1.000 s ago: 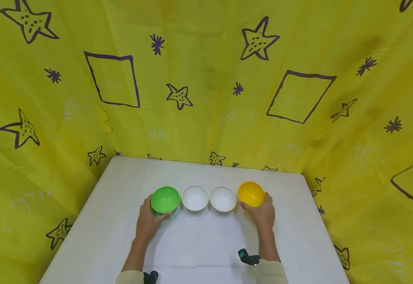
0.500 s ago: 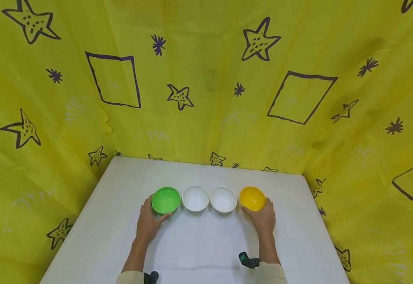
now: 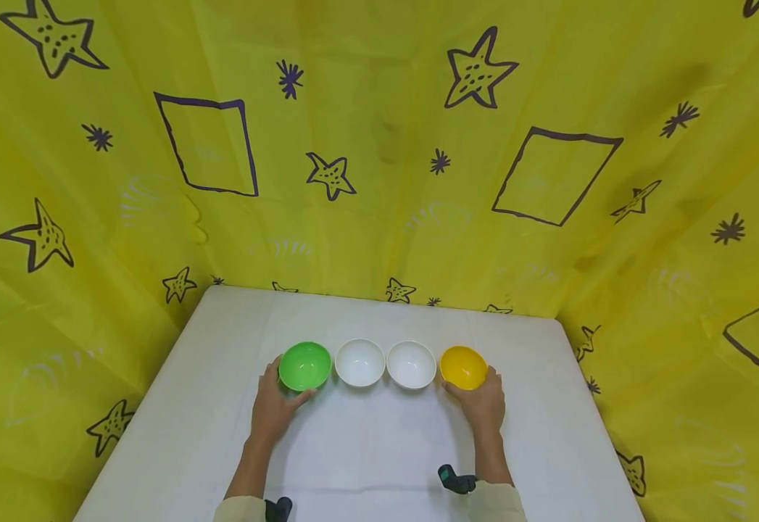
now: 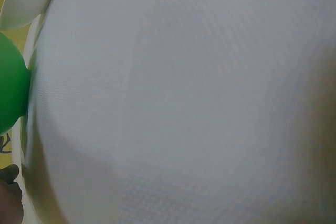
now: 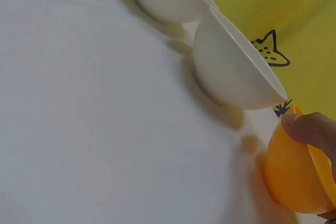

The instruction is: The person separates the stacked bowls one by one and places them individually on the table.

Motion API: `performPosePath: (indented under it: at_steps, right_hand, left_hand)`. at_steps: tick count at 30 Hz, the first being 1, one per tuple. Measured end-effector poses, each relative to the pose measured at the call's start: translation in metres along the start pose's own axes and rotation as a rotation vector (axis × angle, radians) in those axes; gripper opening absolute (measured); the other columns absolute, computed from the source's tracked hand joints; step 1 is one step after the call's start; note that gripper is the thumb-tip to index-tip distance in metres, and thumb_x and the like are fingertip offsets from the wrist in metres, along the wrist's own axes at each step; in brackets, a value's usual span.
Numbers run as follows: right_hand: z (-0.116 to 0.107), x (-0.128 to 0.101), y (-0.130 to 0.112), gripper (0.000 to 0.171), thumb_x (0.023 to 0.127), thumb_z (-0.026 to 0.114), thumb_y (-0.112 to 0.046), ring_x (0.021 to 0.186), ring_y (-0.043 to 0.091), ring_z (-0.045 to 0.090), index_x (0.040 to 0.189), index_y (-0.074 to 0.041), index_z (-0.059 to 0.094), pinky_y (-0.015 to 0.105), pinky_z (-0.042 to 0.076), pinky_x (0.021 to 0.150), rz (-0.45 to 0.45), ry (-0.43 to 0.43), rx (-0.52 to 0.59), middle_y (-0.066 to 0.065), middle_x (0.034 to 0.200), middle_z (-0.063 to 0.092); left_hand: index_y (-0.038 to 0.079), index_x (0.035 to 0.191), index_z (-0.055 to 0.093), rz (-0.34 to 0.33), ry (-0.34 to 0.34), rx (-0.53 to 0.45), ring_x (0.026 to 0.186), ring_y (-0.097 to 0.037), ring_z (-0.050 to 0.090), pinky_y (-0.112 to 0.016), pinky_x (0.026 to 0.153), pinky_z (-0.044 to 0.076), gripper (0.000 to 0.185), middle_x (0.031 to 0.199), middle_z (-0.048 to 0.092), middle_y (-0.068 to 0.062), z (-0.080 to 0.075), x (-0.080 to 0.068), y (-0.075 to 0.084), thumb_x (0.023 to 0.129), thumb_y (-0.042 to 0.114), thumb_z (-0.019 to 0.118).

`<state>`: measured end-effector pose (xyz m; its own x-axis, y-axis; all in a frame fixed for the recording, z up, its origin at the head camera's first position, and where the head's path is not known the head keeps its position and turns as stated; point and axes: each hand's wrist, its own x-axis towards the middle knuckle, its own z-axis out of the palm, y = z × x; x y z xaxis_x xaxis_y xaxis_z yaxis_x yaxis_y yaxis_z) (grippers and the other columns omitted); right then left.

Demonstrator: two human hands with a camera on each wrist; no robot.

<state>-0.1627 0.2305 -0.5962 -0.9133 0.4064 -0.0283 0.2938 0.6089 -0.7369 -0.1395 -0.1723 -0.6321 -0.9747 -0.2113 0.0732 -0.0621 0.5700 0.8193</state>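
Note:
In the head view a green bowl [image 3: 304,366] stands at the left end of a row of bowls. My left hand [image 3: 271,410] curves round its left and near sides, thumb along the front. The left wrist view catches part of the green bowl [image 4: 11,85] and a bit of the hand [image 4: 10,203] at its edge. At the row's right end my right hand [image 3: 483,403] grips a yellow bowl [image 3: 463,367], its thumb on the near rim in the right wrist view. Two white bowls, a left one [image 3: 360,362] and a right one [image 3: 411,365], sit upright between them.
The bowls stand on a table [image 3: 366,449] covered in white cloth. Yellow curtains [image 3: 379,239] with drawn stars and frames rise behind it and along both sides. A dark device [image 3: 456,480] is strapped to the right wrist; another [image 3: 278,509] is on the left.
My right hand has brought the yellow bowl slightly nearer to me, level with the other bowls. The left hand, the green bowl and the white bowls have stayed in place.

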Motion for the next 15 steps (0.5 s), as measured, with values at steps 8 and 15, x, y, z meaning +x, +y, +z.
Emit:
performPosePath:
  at_steps: [8, 15]
  right_hand:
    - [-0.0010, 0.0033, 0.0004, 0.099, 0.077, 0.091, -0.037, 0.131, 0.051, 0.049, 0.148, 0.009, 0.040, 0.068, 0.040, 0.111, 0.008, -0.026, -0.035, 0.032, 0.140, 0.052]
    - [-0.0025, 0.0045, -0.0017, 0.117, 0.079, 0.090, -0.041, 0.150, 0.056, 0.022, 0.159, 0.013, 0.022, 0.070, 0.026, 0.119, 0.037, -0.081, -0.056, 0.038, 0.161, 0.028]
  left_hand:
    - [0.001, 0.161, 0.032, 0.003, -0.012, 0.012, 0.154, -0.049, 0.020, -0.071, 0.119, 0.024, 0.106, 0.163, 0.036, -0.025, 0.0012, 0.0035, -0.0002, 0.081, 0.034, 0.093]
    - [0.001, 0.163, 0.027, -0.010, -0.029, 0.024, 0.155, -0.049, 0.018, -0.070, 0.121, 0.021, 0.109, 0.166, 0.032, -0.026, 0.0019, 0.0061, -0.0011, 0.083, 0.036, 0.091]
